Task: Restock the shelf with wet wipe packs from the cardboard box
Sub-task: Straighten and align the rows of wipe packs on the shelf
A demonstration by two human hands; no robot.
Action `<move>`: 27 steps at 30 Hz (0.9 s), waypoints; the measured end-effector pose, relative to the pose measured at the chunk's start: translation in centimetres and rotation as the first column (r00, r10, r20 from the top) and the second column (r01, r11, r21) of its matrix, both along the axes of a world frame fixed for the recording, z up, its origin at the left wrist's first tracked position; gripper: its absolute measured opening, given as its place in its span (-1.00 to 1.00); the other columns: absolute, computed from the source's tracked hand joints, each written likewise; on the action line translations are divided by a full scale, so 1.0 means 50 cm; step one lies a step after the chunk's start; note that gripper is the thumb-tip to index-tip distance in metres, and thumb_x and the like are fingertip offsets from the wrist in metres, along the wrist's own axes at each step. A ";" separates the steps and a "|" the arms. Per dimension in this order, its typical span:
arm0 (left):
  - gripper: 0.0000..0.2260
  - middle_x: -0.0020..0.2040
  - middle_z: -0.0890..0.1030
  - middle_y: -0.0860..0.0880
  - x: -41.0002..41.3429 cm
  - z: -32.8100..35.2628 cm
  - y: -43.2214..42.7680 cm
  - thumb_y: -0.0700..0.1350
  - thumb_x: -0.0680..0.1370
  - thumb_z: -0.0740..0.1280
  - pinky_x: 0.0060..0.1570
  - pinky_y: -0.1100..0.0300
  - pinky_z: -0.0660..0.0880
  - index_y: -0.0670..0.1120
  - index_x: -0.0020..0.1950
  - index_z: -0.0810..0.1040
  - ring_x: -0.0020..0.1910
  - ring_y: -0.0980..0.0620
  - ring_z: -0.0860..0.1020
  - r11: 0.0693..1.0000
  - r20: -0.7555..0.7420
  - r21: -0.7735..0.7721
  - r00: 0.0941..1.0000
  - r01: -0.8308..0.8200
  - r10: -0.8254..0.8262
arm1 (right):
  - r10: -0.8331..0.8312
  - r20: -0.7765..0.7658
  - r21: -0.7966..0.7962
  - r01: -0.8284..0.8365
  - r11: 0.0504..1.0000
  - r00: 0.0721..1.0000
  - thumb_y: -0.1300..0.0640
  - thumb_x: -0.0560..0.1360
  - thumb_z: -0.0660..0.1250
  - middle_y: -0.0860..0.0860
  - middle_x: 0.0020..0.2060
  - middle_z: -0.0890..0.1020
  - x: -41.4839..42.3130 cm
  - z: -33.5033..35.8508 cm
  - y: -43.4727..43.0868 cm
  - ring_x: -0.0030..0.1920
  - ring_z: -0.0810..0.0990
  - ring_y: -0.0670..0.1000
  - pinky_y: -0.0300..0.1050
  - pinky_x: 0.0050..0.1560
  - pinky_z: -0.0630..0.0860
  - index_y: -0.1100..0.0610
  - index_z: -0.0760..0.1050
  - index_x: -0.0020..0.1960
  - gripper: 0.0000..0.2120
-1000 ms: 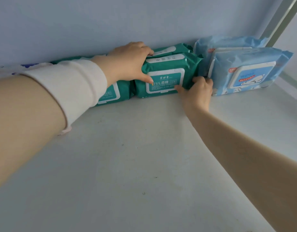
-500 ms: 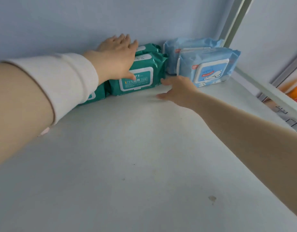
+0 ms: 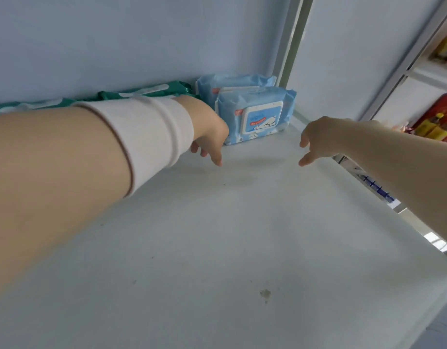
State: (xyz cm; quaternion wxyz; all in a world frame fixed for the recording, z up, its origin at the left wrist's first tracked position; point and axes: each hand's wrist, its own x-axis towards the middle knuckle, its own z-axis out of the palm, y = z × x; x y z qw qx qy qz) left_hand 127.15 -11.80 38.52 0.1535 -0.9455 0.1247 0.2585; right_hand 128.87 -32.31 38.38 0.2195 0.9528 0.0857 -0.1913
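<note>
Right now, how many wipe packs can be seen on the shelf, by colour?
Blue packs: 2
Green packs: at least 2, partly hidden behind the left arm
Total: at least 4

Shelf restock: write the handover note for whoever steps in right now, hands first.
Left hand: empty, fingers loose and pointing down, above the shelf in front of the packs.
Right hand: empty, fingers loose, above the shelf near its right edge.
Packs: green wet wipe packs lie in a row along the back wall, largely hidden by the left arm; two light blue wet wipe packs stand one behind the other in the back right corner.
Done: back row started.
Left: most of the shelf is bare. The cardboard box is out of view; fetch more packs from it and fill forward.
</note>
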 end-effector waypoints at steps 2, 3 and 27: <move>-0.68 -0.37 0.61 0.06 0.023 0.012 -0.014 0.17 0.49 0.28 -0.19 0.18 0.50 -0.08 -0.19 0.58 -0.21 0.00 0.60 1.000 0.046 -0.004 0.999 0.017 -0.016 | -0.042 0.068 0.069 0.037 0.997 0.997 -0.26 0.38 0.34 0.06 0.17 0.53 0.031 0.001 -0.013 0.24 0.45 0.14 0.07 0.23 0.43 0.14 0.43 0.30 -0.36; -0.67 -0.46 0.58 0.09 0.038 0.021 -0.019 0.17 0.49 0.26 -0.29 0.21 0.45 -0.07 -0.25 0.56 -0.25 0.01 0.60 1.000 0.094 -0.014 0.995 0.018 -0.017 | -0.054 0.104 0.110 0.043 0.993 0.993 -0.27 0.35 0.36 0.07 0.14 0.54 0.048 0.003 -0.018 0.21 0.47 0.15 0.06 0.20 0.45 0.15 0.45 0.28 -0.34; -0.07 0.50 0.14 -0.03 0.178 0.000 0.052 0.25 0.28 0.43 0.41 0.09 0.10 0.05 0.51 0.05 0.46 -0.04 0.10 0.947 0.399 -0.320 0.909 0.015 0.120 | -0.034 0.248 0.968 -0.247 0.040 0.968 0.10 0.16 0.62 -0.15 0.28 0.34 0.235 -0.176 0.066 0.26 0.41 -0.10 -0.46 0.12 0.31 0.15 -0.38 0.48 0.33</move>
